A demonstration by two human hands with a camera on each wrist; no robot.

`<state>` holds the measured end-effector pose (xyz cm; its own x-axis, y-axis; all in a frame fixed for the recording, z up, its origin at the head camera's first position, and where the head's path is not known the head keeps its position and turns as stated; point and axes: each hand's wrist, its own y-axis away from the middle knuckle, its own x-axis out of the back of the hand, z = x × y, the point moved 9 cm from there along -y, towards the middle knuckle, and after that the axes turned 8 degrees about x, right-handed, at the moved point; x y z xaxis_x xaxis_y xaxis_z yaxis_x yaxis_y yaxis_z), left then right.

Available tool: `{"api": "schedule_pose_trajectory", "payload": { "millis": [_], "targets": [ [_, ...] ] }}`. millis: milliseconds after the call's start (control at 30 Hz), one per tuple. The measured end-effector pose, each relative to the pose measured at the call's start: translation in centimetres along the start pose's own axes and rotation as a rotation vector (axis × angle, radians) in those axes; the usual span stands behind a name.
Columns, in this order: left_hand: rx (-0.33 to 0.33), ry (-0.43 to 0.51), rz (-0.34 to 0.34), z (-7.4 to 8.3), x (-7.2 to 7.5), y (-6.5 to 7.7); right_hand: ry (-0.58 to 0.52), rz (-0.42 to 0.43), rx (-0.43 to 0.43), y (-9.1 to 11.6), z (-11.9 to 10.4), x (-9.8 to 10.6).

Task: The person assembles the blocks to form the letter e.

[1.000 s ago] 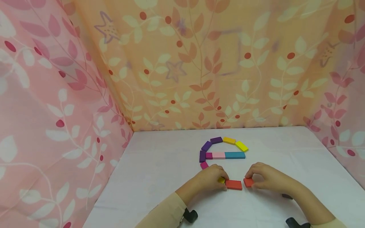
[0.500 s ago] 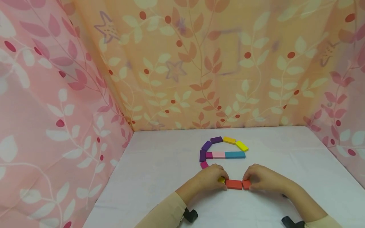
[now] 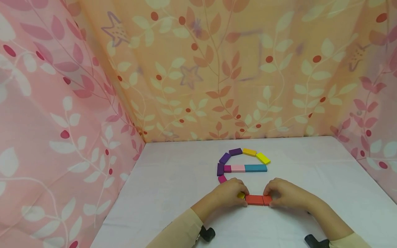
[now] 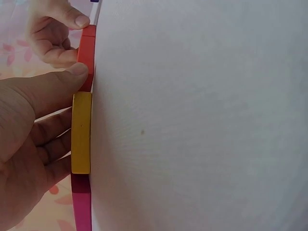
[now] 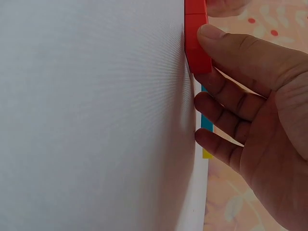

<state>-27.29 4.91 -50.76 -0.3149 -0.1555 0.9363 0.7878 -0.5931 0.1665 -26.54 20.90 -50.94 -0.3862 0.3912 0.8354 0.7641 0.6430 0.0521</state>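
Observation:
My left hand (image 3: pixel 230 193) pinches the left end of a long red block (image 3: pixel 254 199) lying flat on the white table. In the left wrist view its thumb presses the red block beside a yellow block (image 4: pixel 81 132), and a magenta block (image 4: pixel 83 204) follows. With thumb and fingers my right hand (image 3: pixel 289 193) pinches a shorter red block (image 5: pixel 197 43). Its end touches the long red block's right end in one straight line. Behind the hands, purple blocks (image 3: pixel 220 169) and yellow ones (image 3: pixel 263 158) form an arc. A small magenta block, a pink block (image 3: pixel 237 168) and a blue strip (image 3: pixel 255 168) make a crossbar.
A white cloth covers the table (image 3: pixel 161 193). Orange patterned fabric (image 3: pixel 217 69) hangs along the back, and pink patterned fabric (image 3: pixel 62 137) at the left and right. Black wrist-mounted parts (image 3: pixel 207 234) sit under both forearms. Something small and dark is partly hidden beneath the right wrist.
My right hand has slid left with the shorter red block, closing the gap to the long red block. My left hand has stayed in place.

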Motion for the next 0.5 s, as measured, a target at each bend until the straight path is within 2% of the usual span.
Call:
{"api": "schedule_pose_trajectory", "payload": {
  "millis": [500],
  "targets": [
    [0.000, -0.011, -0.002, -0.06, -0.01, -0.04, 0.017, 0.008, 0.015, -0.03, -0.26, 0.13]
  ]
}}
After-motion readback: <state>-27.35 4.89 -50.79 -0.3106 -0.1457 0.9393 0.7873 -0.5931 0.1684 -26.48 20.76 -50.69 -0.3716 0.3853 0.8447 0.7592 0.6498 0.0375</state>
